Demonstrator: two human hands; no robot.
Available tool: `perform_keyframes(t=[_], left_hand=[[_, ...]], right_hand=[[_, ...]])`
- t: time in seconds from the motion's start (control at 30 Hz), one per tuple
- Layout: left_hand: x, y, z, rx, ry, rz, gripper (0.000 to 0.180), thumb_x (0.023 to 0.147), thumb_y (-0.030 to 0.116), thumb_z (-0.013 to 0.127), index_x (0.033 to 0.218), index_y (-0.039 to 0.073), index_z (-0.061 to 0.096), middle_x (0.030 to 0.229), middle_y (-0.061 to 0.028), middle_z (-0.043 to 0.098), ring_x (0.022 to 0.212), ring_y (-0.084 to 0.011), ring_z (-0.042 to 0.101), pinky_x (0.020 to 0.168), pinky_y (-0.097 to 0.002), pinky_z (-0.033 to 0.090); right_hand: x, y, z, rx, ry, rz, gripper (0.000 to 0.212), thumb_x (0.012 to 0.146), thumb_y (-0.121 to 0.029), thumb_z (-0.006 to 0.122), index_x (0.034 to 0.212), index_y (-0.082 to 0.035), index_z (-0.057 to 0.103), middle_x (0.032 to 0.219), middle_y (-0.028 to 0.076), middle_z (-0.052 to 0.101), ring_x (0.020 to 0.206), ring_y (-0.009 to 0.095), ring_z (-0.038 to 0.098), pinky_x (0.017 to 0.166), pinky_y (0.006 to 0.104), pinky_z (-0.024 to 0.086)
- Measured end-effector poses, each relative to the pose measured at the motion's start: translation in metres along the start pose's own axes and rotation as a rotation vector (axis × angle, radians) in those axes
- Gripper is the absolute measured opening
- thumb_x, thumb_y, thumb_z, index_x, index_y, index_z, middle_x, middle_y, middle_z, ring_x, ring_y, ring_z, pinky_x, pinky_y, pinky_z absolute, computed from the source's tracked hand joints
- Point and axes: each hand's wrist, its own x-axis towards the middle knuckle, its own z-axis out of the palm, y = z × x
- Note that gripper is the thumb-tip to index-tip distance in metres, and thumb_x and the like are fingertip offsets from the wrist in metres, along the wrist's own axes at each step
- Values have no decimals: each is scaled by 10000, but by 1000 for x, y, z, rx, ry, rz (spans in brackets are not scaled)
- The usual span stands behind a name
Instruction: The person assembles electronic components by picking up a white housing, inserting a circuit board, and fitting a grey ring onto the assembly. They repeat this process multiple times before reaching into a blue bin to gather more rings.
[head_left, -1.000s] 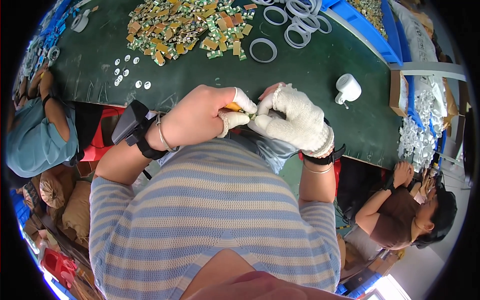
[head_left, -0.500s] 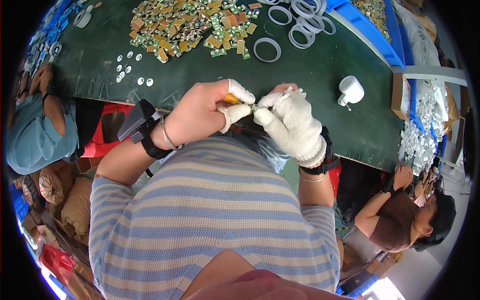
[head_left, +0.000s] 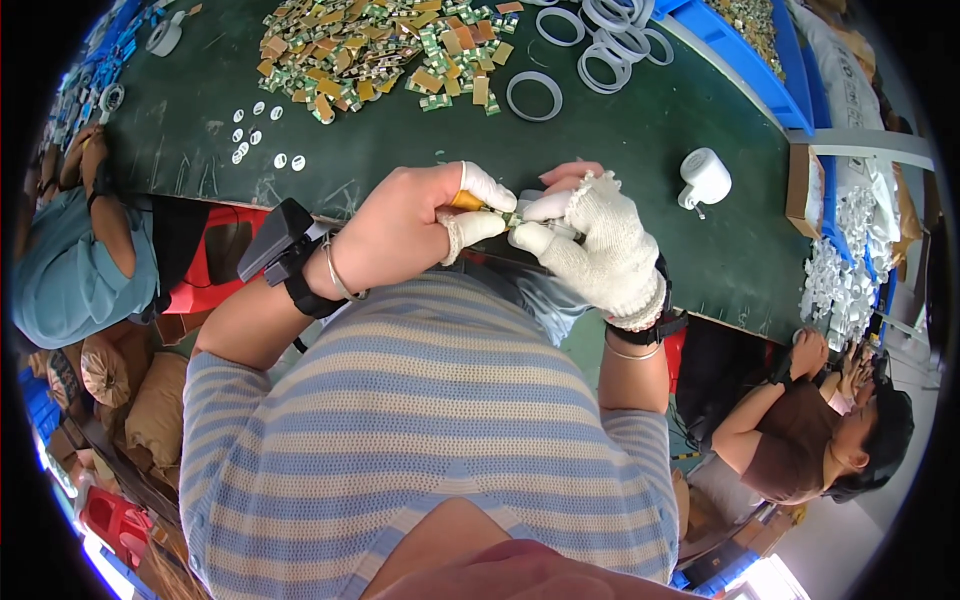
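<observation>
My left hand (head_left: 405,218) wears white coverings on thumb and index finger, with an orange-yellow patch at a finger behind them. Its fingertips pinch a small green circuit board (head_left: 514,219), mostly hidden by the fingers. My right hand (head_left: 612,250), in a white knitted glove with some bare fingertips, closes thumb and index finger at the board's right end. A pale, see-through piece (head_left: 530,200) shows beside the right fingers; its shape is partly hidden. Both hands meet above the table's near edge.
A heap of circuit boards (head_left: 350,55) lies at the far side of the green table (head_left: 400,135). Grey-white rings (head_left: 535,97) and small round white labels (head_left: 281,160) lie nearer. A white round housing (head_left: 706,178) stands at right, near blue bins (head_left: 740,60). People sit on both sides.
My right hand has shifted slightly right and nearer to me, and its fingers have turned a little. More of the board and the pale piece shows between the hands. The left hand has barely moved.
</observation>
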Motion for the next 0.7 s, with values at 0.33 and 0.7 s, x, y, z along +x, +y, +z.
perform_keyframes(t=[0.33,0.7], left_hand=[[-7,4,4,170,29,92,176,958,29,753,1132,18,733,1051,-82,782,917,-121,733,804,-275,582],[-31,29,-67,-14,319,185,205,949,59,770,1145,34,713,1058,-45,742,951,-121,695,808,-282,555]], right_hand=[[9,-5,-1,-169,-31,-88,168,725,-183,896,852,-146,792,813,40,728,989,287,699,1072,505,458],[-3,-19,-1,-89,231,-12,317,855,-196,818,1144,-82,755,1131,122,712,1024,305,674,908,416,519]])
